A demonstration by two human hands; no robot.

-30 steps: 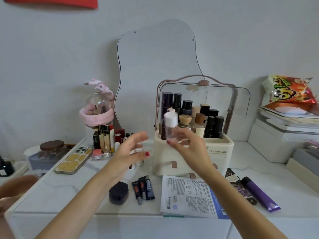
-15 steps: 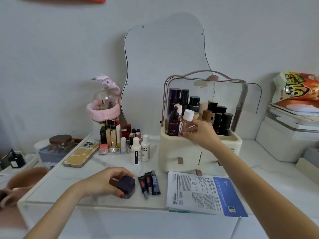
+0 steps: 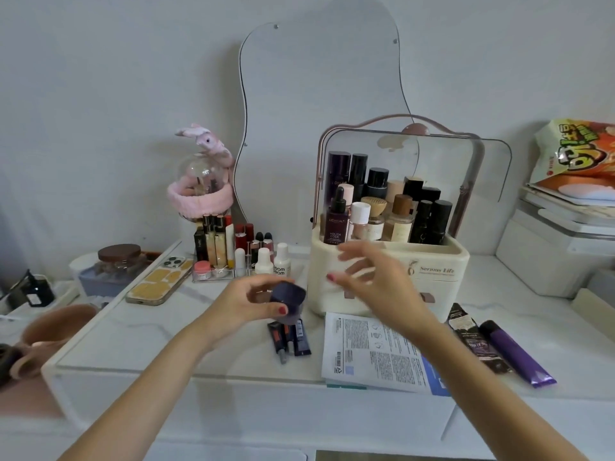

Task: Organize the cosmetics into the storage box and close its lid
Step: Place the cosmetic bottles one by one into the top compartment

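White dressing table against a pale wall, storage box (image 3: 389,281) open with its clear lid (image 3: 399,154) raised

The left hand (image 3: 246,302) grips a dark compact (image 3: 287,299), lifted just left of the box; the right hand (image 3: 372,281) hovers before the box front, fingers spread and empty. This looks like mid-sorting: next the compact probably needs a free slot among the upright bottles or a drawer

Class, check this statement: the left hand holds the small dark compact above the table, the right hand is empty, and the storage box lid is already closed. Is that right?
Not quite. In the head view the storage box lid stands open. The rest holds: the left hand holds the dark compact, and the right hand is empty.
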